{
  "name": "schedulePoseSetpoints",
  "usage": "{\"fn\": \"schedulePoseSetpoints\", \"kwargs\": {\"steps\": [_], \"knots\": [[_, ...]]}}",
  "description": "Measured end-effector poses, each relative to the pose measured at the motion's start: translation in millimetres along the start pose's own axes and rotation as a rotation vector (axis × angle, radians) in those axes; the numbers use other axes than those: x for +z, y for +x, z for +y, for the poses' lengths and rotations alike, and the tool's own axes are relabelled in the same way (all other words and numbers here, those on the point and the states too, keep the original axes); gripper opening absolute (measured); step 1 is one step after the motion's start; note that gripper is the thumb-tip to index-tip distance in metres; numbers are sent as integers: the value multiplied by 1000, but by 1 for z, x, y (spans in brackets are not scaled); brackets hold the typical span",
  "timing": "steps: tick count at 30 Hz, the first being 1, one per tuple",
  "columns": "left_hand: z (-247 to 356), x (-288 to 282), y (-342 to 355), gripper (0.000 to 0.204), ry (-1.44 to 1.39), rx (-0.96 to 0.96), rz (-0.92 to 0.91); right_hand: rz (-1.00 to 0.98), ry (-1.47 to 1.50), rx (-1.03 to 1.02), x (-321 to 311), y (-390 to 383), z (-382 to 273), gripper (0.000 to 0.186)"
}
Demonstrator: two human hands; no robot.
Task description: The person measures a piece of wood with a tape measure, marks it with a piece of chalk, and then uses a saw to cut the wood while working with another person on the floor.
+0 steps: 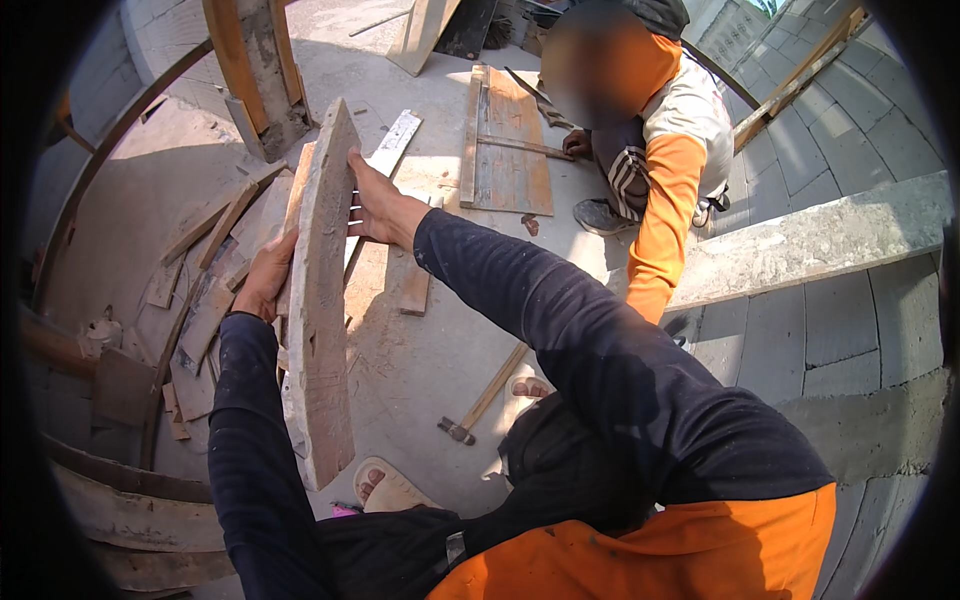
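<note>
A long, rough wooden plank [322,300], crusted with pale cement, stands on its edge between my hands, its far end raised. My left hand [266,275] holds it from the left side, with the fingers partly hidden behind it. On the right, nearer the far end, my right hand [382,203] grips the same plank, its thumb up against the face. Below my right forearm a hammer [458,431] with a wooden handle lies on the concrete floor, close to my sandalled feet.
Scrap boards [215,290] lie heaped at the left. A co-worker [690,130] in orange sleeves crouches at the far right beside a wooden panel [515,150]. A grey block wall [840,320] and a pale beam [820,240] run along the right; a post [258,80] stands far left.
</note>
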State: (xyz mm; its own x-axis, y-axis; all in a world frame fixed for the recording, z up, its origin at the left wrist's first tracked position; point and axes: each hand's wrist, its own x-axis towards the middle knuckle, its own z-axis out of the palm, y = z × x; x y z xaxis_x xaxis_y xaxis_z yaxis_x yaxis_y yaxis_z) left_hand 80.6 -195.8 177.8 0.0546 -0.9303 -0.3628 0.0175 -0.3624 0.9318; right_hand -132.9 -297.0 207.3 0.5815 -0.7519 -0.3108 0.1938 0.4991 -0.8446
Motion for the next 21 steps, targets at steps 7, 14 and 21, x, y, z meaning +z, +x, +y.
{"fn": "schedulePoseSetpoints", "kwargs": {"steps": [7, 14, 21], "knots": [[1, 3, -4, 65, 1, 16, -22, 3, -34, 3, -1, -3, -1, 88], [-10, -7, 9, 63, -38, 34, -86, -27, -29, -15, -2, -4, -1, 93], [-15, -22, 39, 61, -168, 72, -77, -12, 63, -50, -26, 3, 2, 89]]}}
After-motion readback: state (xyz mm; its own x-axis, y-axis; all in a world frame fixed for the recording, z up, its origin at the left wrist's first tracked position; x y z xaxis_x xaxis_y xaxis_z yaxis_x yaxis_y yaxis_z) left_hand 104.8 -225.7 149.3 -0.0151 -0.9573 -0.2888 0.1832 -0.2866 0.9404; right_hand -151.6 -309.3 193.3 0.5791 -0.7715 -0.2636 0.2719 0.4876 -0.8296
